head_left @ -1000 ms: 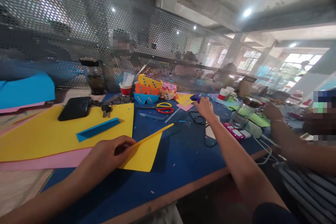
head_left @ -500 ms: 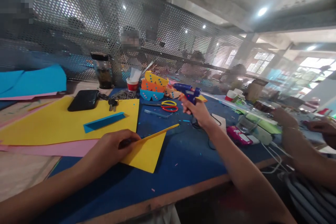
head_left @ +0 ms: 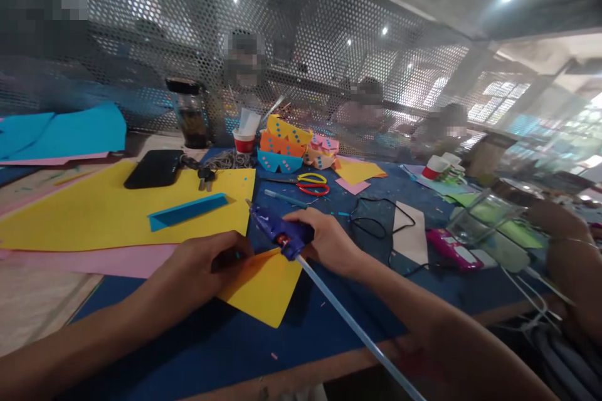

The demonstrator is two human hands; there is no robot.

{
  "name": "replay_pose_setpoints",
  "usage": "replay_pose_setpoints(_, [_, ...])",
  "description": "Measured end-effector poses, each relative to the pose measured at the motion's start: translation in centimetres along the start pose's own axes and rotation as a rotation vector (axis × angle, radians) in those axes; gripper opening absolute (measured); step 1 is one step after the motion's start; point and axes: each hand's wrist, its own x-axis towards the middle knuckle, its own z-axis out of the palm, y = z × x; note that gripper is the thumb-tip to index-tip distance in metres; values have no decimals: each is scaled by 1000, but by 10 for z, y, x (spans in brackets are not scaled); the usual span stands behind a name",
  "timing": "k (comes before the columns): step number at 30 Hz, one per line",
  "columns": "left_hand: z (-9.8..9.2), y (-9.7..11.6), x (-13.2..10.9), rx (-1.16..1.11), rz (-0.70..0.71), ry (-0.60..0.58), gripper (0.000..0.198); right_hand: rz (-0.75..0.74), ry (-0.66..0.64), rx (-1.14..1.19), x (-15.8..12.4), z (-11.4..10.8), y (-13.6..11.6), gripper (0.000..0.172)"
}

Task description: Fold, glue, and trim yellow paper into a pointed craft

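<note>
My left hand (head_left: pixel 202 266) pinches the near edge of a folded yellow paper piece (head_left: pixel 263 285) that lies on the blue table mat (head_left: pixel 329 319). My right hand (head_left: pixel 327 241) grips a blue glue gun (head_left: pixel 277 232). The gun's nozzle points left, toward the upper edge of the yellow piece. A clear glue stick (head_left: pixel 348 326) trails from the gun's back toward me.
A large yellow sheet (head_left: pixel 94 216) carries a blue paper strip (head_left: pixel 188 211) and a black phone (head_left: pixel 153 169). Scissors (head_left: pixel 313 183), coloured paper masks (head_left: pixel 282 147), a cup (head_left: pixel 244 141) and a black cord (head_left: pixel 376 216) lie farther back. Another person's arm (head_left: pixel 564 250) is at the right.
My right hand picked up the glue gun from the far side of the table and brought it down to the yellow piece. My left hand kept its hold.
</note>
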Motion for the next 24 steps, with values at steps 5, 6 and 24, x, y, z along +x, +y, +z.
replay_pose_setpoints(5, [2,-10,-2,-18,-20,-39,33,27,-27,-17,-3,2,-3,41])
replay_pose_setpoints(6, [2,-13,-2,-15,-22,-38,33,32,-29,-14,-3,3,-3,43])
replay_pose_setpoints(24, [-1,-19,-6,12,70,-57,28,56,-70,1,-5,9,-3,45])
